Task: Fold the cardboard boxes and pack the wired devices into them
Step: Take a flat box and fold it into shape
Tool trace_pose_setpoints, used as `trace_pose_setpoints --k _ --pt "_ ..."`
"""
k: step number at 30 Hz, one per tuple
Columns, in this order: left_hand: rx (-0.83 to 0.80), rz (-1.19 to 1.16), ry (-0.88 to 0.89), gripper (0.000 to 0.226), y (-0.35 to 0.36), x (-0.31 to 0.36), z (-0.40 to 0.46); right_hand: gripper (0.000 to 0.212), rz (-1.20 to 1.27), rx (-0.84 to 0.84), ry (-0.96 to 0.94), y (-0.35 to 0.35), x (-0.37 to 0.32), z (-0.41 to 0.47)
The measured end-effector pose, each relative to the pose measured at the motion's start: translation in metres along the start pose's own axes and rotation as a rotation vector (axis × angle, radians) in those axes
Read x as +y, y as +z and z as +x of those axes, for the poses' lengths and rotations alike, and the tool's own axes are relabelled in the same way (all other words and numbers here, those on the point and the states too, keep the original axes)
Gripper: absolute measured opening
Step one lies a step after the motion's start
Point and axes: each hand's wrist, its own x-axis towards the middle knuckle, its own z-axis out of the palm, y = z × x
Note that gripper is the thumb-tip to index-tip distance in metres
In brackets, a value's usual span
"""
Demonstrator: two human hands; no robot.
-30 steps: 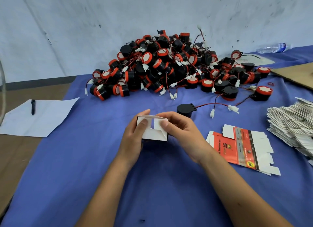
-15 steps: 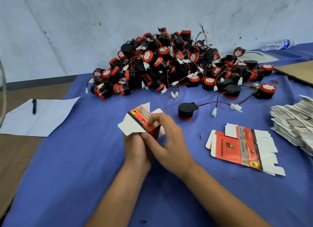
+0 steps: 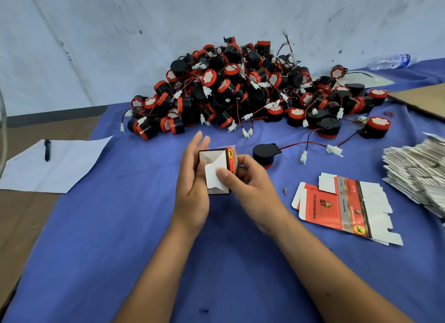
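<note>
While a sheet of paper (image 3: 55, 165) with a pen (image 3: 47, 150) lies at the left edge of the frame, the left hand (image 3: 192, 183) at centre backs the half-folded box (image 3: 218, 169) with straight fingers held together. Just right, the right hand (image 3: 250, 185) curls round the box's far side, its thumb (image 3: 225, 175) pressing a white flap (image 3: 213, 175) inward. Farther right lie a lone wired device (image 3: 265, 152), a flat box blank (image 3: 337, 207) and, at the frame's edge, a stack of blanks (image 3: 419, 171).

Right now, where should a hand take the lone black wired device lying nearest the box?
Pinch the round black body of the lone black wired device from above, across its curved sides. It lies flat and apart from the pile; its mounting tab and red wire trail right.
</note>
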Motion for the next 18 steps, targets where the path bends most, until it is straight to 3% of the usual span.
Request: trace_pose_setpoints --k 4,9,13,18 --pt "0.010 0.010 -0.012 0.048 -0.002 -0.002 0.000 0.045 0.028 -0.102 0.055 0.002 0.001 -0.002" --pt "-0.052 -0.178 0.004 0.045 0.005 0.011 -0.004 0.041 0.147 0.009 0.049 -0.002 0.001 0.003" --pt "-0.072 -0.071 0.090 0.046 0.011 0.014 -0.009 0.036 0.161 -0.049 0.057 -0.005 0.002 0.003" --pt "-0.059 -0.039 0.123 0.049 0.020 0.014 -0.013 0.033 0.095 0.032 0.041 -0.004 0.005 0.005"
